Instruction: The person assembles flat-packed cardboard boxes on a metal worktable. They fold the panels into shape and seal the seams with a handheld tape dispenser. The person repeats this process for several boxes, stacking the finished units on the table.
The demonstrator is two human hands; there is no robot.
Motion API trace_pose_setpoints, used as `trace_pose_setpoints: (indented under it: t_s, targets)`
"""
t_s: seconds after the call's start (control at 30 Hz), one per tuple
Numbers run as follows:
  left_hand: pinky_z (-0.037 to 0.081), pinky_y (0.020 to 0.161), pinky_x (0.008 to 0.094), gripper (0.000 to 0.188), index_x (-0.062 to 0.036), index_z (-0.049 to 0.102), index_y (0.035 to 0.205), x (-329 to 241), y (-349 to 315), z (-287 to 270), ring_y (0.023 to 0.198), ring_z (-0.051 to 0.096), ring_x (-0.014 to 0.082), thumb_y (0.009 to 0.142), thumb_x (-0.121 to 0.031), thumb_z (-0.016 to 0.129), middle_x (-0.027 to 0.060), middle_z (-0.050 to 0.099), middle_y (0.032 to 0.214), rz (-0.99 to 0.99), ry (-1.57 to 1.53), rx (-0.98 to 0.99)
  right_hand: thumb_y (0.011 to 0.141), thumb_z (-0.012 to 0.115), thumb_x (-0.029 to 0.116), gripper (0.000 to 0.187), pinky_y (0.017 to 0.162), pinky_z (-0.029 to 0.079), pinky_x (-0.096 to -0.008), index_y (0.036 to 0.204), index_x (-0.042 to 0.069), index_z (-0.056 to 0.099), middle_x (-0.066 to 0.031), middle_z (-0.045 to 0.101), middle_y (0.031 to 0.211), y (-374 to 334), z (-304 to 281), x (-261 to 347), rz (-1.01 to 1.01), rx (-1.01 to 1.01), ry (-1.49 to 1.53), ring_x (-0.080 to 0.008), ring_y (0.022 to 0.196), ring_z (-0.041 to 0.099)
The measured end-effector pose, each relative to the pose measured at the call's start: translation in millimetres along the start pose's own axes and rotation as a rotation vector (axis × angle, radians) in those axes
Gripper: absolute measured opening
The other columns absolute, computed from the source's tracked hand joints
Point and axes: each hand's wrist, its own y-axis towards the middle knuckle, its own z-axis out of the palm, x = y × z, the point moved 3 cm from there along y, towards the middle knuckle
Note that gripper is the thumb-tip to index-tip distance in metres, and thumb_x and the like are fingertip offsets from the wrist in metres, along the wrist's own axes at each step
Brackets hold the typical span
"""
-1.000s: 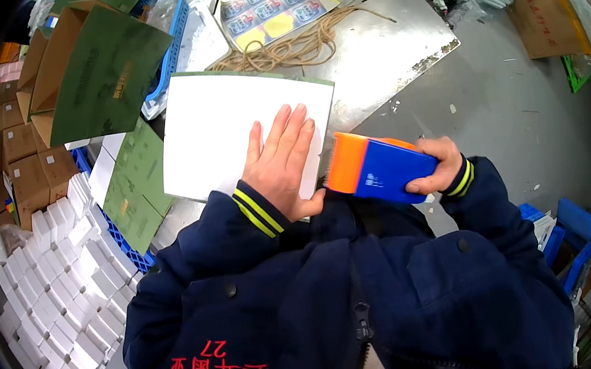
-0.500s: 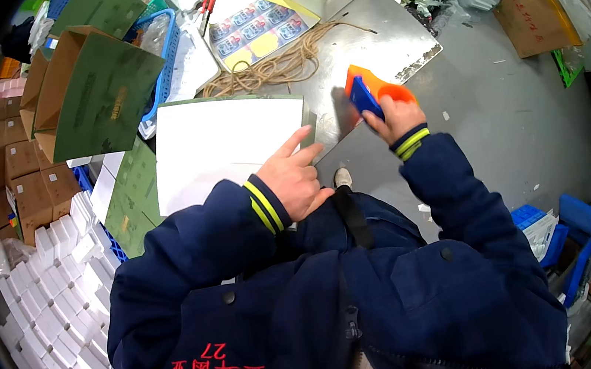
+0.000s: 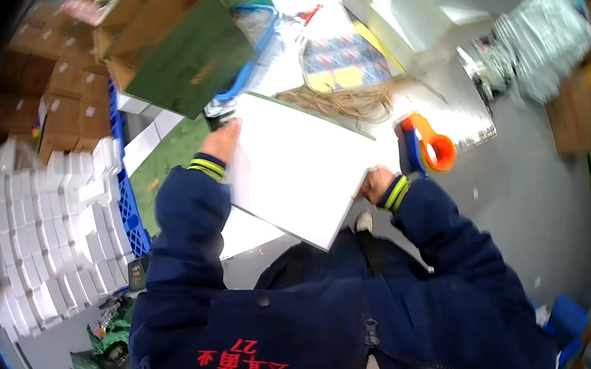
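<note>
A flat white-faced board with green edges [image 3: 301, 169] is tilted in front of me, held by both hands. My left hand [image 3: 223, 142] is closed on its left edge, the fingers partly hidden and blurred. My right hand [image 3: 376, 183] grips the right edge near the lower right side, with its fingers curled. A tape dispenser [image 3: 437, 151], orange with a blue part, lies on the metal table just right of my right hand. Below the board's left part, another white sheet [image 3: 248, 232] shows.
Brown rope [image 3: 344, 103] and a printed blue sheet [image 3: 346, 57] lie beyond the board. An opened green carton [image 3: 193, 56] stands at far left by a blue basket [image 3: 253, 59]. Stacked white pieces [image 3: 49, 239] fill the left. A white box [image 3: 392, 11] stands at the back.
My right hand has let go of the tape dispenser, which now lies on the table. Both hands have taken hold of the white-faced board, and it has turned clockwise. The view has shifted.
</note>
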Motion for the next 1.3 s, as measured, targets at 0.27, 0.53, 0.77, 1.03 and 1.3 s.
trace_pose_setpoints:
  t_s: [0.27,0.53,0.77,1.03,1.3]
  targets:
    - [0.042,0.086,0.0352,0.068,0.0058,0.049,0.116,-49.5,-138.1,-39.4,0.097,0.055,0.0256,0.091,-0.055,0.029,0.0178,0.055,0.114,0.265,-0.52,-0.153,0.073,0.052,0.006,0.03,0.071,0.05,-0.0308,0.101,0.01,0.062,-0.0137,0.062,0.096,-38.0,4.8,-9.8,0.039,-0.133,-0.224,-0.0284,0.082,0.061]
    - [0.034,0.099,0.0354,0.09,0.0037,0.023,0.135,99.6,-270.2,-90.1,0.123,0.037,0.0233,0.082,-0.069,0.026,0.0159,0.036,0.135,-0.017,-1.169,0.105,0.073,0.057,0.005,0.049,0.081,0.047,-0.0362,0.121,0.003,0.046,-0.0215,0.05,0.119,18.9,21.8,122.0,-0.438,-0.348,-0.217,-0.0364,0.096,0.057]
    - [0.038,0.096,0.0399,0.057,-0.0009,0.034,0.131,173.1,-327.6,-182.1,0.116,0.044,0.0269,0.088,-0.038,0.041,0.0148,0.043,0.129,0.053,-1.286,-0.2,0.084,0.055,0.029,0.063,0.095,0.038,-0.0364,0.128,-0.009,0.032,-0.0287,0.037,0.129,135.0,63.8,273.2,-0.374,0.038,0.437,-0.0388,0.118,0.042]
    - [0.039,0.095,0.0406,0.055,-0.0021,0.034,0.13,217.2,-260.6,-293.1,0.115,0.046,0.03,0.085,-0.031,0.046,0.0157,0.044,0.127,0.124,-1.208,-0.457,0.081,0.059,0.039,0.077,0.102,0.028,-0.0341,0.131,-0.008,0.026,-0.0263,0.035,0.131,279.8,22.5,423.6,-0.663,0.041,0.376,-0.0339,0.124,0.035]
    - [0.049,0.073,0.0327,0.025,0.0054,0.053,0.099,349.3,-100.0,-345.5,0.084,0.058,0.0237,0.077,-0.004,0.045,0.0129,0.058,0.092,-0.036,-0.998,-0.75,0.086,0.058,0.026,0.047,0.094,0.037,-0.03,0.12,-0.004,0.047,-0.0165,0.053,0.119,406.7,-25.4,452.7,-0.572,-0.302,0.44,-0.0202,0.11,0.05]
